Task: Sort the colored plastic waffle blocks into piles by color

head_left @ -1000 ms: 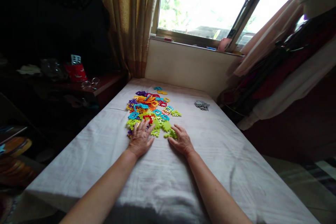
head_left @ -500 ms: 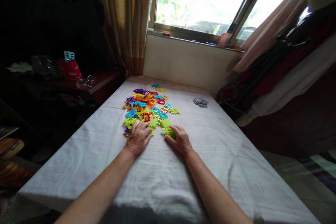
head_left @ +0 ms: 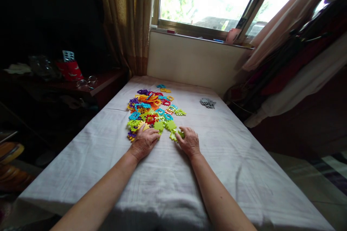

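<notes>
A heap of notched plastic interlocking building pieces (head_left: pixel 151 119) in several colours lies on the cloth in front of me. My left hand (head_left: pixel 145 140) rests at its near edge, fingers stretched over a pale yellow piece (head_left: pixel 143 125) and beside a lime green piece (head_left: pixel 158 126). My right hand (head_left: pixel 189 140) has its thumb and fingers around lime green interlocking pieces (head_left: pixel 173 136) low on the table. A flat lime green piece (head_left: pixel 170 125) lies just beyond those fingers. Parts of the pieces under both hands are hidden.
Grey pieces (head_left: pixel 207 103) form a separate small pile on the right of the white tablecloth (head_left: pixel 233 151). Glasses (head_left: pixel 86 81) and a red container (head_left: pixel 69 70) stand on a dark side desk at left. Clothes (head_left: pixel 295 61) hang at right, by the window.
My right hand has shifted slightly right, drawing lime green pieces a little apart from the flat one beyond. My left hand has slid slightly right, uncovering more of the pale yellow piece.
</notes>
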`<state>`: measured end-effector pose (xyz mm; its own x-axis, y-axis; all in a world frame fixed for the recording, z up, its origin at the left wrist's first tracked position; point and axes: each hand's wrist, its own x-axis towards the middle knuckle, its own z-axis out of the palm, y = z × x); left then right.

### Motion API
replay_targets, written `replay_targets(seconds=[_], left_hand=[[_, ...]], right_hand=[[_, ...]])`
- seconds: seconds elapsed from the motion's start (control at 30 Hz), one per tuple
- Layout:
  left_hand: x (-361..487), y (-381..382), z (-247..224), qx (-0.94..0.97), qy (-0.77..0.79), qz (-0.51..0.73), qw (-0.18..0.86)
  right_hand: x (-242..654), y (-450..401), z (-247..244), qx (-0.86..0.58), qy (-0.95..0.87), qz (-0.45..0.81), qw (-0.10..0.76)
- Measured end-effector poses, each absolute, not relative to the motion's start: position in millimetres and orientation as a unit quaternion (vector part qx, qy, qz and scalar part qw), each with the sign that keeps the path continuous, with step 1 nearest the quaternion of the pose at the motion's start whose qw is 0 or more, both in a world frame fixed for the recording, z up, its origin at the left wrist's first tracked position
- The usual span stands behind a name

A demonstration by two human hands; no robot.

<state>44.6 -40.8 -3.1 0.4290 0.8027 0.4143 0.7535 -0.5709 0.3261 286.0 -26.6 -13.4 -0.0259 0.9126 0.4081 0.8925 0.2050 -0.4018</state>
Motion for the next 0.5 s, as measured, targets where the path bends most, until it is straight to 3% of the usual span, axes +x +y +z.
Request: replay_targets(seconds=[0.37, 0.5], left_hand=[[46, -36, -9, 0.882, 0.386, 0.263, 0.065], [47, -38, -9, 0.88, 0.392, 0.263, 0.047]], right_hand=[[280, -25, -17, -0.484, -0.822, 0.085, 0.288], [272, -23, -19, -0.462, -0.821, 0.098, 0.32]])
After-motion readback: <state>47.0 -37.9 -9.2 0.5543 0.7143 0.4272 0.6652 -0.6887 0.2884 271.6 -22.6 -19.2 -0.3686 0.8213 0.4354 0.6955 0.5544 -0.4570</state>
